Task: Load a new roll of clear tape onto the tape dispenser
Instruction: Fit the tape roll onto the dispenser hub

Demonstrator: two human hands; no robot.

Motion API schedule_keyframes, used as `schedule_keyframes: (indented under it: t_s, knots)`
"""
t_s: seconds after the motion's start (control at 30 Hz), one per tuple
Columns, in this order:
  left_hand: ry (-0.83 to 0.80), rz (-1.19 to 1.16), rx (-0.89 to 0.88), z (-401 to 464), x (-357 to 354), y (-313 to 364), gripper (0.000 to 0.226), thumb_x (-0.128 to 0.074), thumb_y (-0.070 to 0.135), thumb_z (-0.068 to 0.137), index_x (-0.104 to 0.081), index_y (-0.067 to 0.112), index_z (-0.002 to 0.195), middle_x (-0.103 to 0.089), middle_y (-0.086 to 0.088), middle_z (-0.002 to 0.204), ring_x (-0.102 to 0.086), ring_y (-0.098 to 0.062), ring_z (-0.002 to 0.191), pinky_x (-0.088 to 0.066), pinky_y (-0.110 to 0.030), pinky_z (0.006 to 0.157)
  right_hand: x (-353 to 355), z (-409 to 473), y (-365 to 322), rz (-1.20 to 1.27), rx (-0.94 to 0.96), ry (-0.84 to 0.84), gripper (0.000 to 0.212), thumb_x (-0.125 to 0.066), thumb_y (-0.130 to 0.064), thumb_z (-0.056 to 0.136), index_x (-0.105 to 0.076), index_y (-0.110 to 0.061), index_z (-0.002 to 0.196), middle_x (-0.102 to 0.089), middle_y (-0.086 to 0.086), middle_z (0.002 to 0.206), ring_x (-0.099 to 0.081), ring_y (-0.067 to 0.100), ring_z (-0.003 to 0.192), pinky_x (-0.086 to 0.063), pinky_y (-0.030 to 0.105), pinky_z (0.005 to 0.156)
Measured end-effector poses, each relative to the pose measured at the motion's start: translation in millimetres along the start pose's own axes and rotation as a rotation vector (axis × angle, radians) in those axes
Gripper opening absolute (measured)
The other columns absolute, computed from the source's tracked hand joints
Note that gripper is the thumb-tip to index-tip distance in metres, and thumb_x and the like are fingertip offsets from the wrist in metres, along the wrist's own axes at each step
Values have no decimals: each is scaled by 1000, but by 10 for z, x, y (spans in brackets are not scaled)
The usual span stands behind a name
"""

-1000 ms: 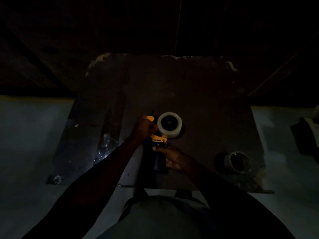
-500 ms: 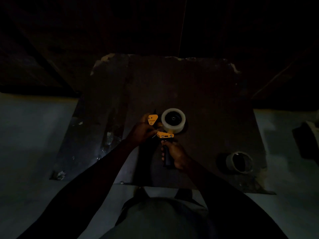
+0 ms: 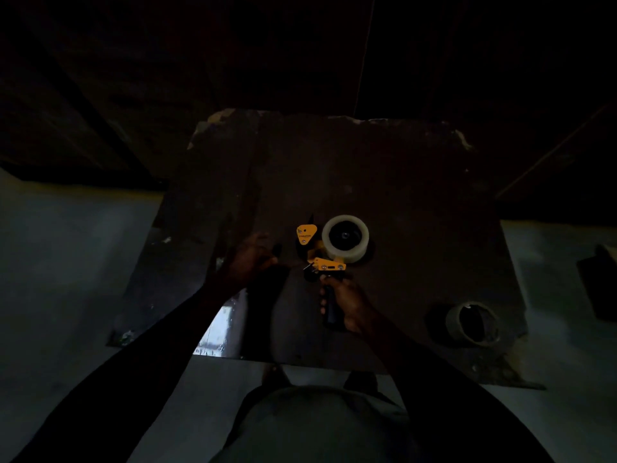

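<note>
The yellow and black tape dispenser [image 3: 325, 262] stands on the dark board [image 3: 417, 202] with the clear tape roll [image 3: 345, 237] seated on its hub. My right hand [image 3: 347, 302] is wrapped around the dispenser's black handle. My left hand [image 3: 250, 262] sits a little to the left of the dispenser, thumb and fingers pinched together. A faint strip of clear tape runs from those fingertips to the dispenser's front. The light is very dim, so the tape end itself is hard to make out.
An empty cardboard tape core [image 3: 474, 324] lies on the board's near right corner. A shiny wet-looking patch [image 3: 220, 332] marks the near edge. Pale floor surrounds the board, and a dark object [image 3: 597, 285] lies at far right.
My left hand has drawn away to the left from the dispenser's yellow plate. My right hand has shifted to a full grip on the handle.
</note>
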State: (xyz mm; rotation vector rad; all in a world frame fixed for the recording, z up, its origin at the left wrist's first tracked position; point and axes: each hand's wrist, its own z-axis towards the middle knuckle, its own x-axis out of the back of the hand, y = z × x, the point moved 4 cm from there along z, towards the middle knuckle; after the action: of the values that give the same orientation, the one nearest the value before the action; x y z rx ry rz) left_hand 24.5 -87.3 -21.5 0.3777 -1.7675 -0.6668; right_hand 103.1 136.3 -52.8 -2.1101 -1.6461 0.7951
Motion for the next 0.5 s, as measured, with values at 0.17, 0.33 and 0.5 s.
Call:
schedule_keyframes:
  t_s: [0.17, 0.33, 0.5]
  knots:
    - [-67, 20, 100, 140, 243, 61, 42, -51, 36, 92, -69, -2, 98, -67, -16, 105, -68, -20, 91, -37, -31, 93, 14, -1, 30, -19, -3, -2, 12, -59, -21, 94, -63, -12, 87, -57, 4, 64, -51, 15, 46, -43, 24, 42]
    - [-152, 181, 12, 234, 417, 23, 40, -47, 38, 89, -72, 6, 91, -71, -15, 98, -66, -29, 93, -30, -41, 93, 33, -8, 32, -21, 0, -4, 19, -60, -22, 94, -61, -11, 78, -55, 6, 61, -49, 17, 43, -41, 24, 41]
    - [-97, 13, 122, 504, 333, -143, 35, -49, 54, 83, -67, 24, 81, -69, 1, 76, -61, -8, 67, -47, -29, 70, 46, -16, 52, -32, -5, 0, 17, -61, -23, 93, -62, -11, 80, -57, 6, 61, -50, 17, 44, -42, 25, 42]
